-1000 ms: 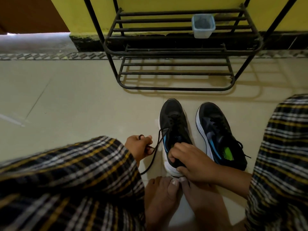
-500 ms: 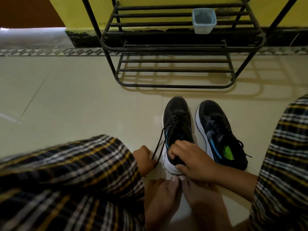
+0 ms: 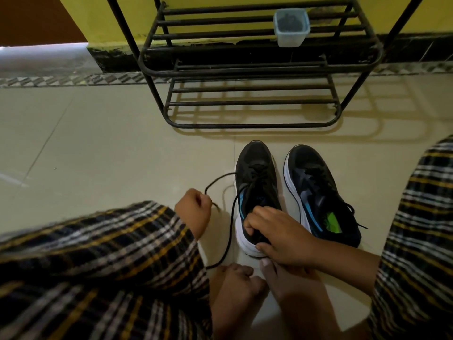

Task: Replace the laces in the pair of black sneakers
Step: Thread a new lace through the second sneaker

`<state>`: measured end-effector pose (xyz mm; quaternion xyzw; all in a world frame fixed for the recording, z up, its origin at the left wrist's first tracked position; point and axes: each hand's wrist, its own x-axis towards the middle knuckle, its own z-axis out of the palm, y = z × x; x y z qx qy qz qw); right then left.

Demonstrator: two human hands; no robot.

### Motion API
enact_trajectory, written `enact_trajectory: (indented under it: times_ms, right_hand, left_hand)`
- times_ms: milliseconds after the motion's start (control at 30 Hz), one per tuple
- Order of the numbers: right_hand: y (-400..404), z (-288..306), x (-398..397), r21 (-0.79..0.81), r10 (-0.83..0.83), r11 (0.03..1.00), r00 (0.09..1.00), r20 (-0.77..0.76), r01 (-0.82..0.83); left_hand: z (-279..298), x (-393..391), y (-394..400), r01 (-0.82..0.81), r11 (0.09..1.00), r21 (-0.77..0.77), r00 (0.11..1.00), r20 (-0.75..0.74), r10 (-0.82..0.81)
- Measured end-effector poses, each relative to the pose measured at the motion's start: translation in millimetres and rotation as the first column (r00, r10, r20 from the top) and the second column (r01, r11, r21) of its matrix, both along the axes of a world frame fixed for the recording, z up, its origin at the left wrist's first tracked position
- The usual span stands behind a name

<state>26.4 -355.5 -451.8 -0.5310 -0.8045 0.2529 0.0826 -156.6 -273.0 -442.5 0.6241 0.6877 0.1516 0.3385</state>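
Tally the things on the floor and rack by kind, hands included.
Sneakers: 2, left, right
Loose lace: 1
Rack: 1
Plastic tub: 1
Hands: 2, left hand, right hand
Total: 7

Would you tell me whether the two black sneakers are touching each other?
Apart. The head view shows a strip of pale floor running between the left sneaker and the right sneaker.
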Motion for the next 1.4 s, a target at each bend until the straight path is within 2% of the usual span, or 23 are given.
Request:
enact_trajectory:
  times_ms: [33, 100, 133, 200, 300, 367, 467, 600, 800, 1067, 1267, 1400]
  right_hand:
    - [1, 2, 0, -0.021, 0.018, 1.000, 1.000, -0.012, -0.018]
    - [7, 6, -1, -0.095, 0.031, 0.995, 0.995, -0.095, -0.040]
    - [10, 9, -2, -0.150, -0.003, 0.988, 0.986, -0.167, -0.022]
    - [16, 15, -2, -0.202, -0.170, 0.973, 0.934, -0.314, 0.109]
    - [24, 25, 3, -0.103, -0.412, 0.907, 0.815, -0.408, 0.407]
    - [28, 31, 7, -0.064, -0.464, 0.873, 0.782, -0.416, 0.483]
    - [32, 35, 9, -0.060, -0.439, 0.890, 0.814, -0.381, 0.452]
    - [33, 34, 8, -0.025, -0.342, 0.938, 0.916, -0.208, 0.345]
    - [32, 36, 17, -0.032, -0.375, 0.925, 0.893, -0.247, 0.380]
    - [31, 34, 20, -0.197, -0.447, 0.894, 0.841, -0.304, 0.403]
    - [33, 36, 15, -0.158, -0.348, 0.935, 0.903, -0.251, 0.316]
    - [33, 33, 17, -0.168, -0.387, 0.921, 0.868, -0.312, 0.351]
  left_hand:
    - [7, 3, 6, -0.079, 0.993, -0.082, 0.979, 0.183, 0.093]
    - [25, 11, 15, -0.100, 0.945, -0.311, 0.840, 0.482, 0.248]
    - [34, 14, 18, -0.059, 0.926, -0.372, 0.794, 0.545, 0.269]
    - [46, 19, 19, 0.033, 0.926, -0.377, 0.782, 0.587, 0.211]
    - [49, 23, 13, 0.079, 0.940, -0.331, 0.800, 0.584, 0.139]
    - [48, 26, 10, 0.098, 0.949, -0.301, 0.824, 0.559, 0.092]
    - [46, 29, 8, 0.115, 0.947, -0.299, 0.822, 0.565, 0.078]
    - [46, 30, 4, 0.126, 0.946, -0.298, 0.825, 0.561, 0.067]
    - [43, 26, 0, 0.102, 0.948, -0.302, 0.823, 0.561, 0.090]
    - [39, 25, -1, 0.153, 0.976, -0.154, 0.866, 0.497, -0.057]
    - [41, 30, -7, 0.253, 0.958, -0.134, 0.821, 0.554, -0.139]
    - [40, 29, -6, 0.228, 0.969, -0.099, 0.828, 0.544, -0.139]
